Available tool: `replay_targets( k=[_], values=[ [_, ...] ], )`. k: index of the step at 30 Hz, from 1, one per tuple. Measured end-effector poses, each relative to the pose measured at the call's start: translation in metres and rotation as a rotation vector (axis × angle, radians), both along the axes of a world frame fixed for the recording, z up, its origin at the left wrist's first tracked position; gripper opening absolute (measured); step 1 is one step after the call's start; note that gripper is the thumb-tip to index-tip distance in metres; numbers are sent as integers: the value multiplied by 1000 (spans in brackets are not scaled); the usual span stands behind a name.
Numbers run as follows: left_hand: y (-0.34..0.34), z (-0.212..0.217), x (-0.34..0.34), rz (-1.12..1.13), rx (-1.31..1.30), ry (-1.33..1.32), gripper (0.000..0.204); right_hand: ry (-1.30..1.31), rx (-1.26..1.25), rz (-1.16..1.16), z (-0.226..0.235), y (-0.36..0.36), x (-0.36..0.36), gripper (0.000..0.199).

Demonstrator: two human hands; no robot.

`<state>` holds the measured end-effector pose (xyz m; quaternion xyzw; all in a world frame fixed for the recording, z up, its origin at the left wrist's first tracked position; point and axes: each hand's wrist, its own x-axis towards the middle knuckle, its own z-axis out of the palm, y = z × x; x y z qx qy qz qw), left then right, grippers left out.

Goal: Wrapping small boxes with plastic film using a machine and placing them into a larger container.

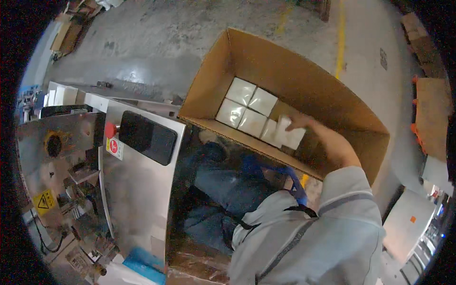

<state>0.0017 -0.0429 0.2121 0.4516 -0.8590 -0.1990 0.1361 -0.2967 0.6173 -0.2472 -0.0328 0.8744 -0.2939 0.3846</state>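
From far off, I see packs (252, 122) in the left and middle of the box (297, 71). Left of the box, a phone (147, 137) lies on the machine (137, 194), with a button (110, 129) just left of it. Floor (190, 38) is behind the box.

This is a factory or packing workshop: my right grip (298, 124) is inside a large open carton (294, 71), and well to its left stands a metal machine (135, 190) with a red push-button (110, 129) and a yellow warning sign (43, 202). Beyond the grip spreads bare concrete floor (161, 31) with a painted yellow line (341, 45); far to its right are more brown cartons (431, 116).
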Motion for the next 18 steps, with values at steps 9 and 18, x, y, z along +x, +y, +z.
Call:
replay_targets(
  k=[9, 18],
  values=[
    [-48, -15, 67, 136, -42, -53, 47, 99, 325, 131, -144, 7, -2, 19],
    [-105, -35, 163, 393, -34, 14, 38, -68, -276, -347, -123, -22, 14, 45]
  ],
)
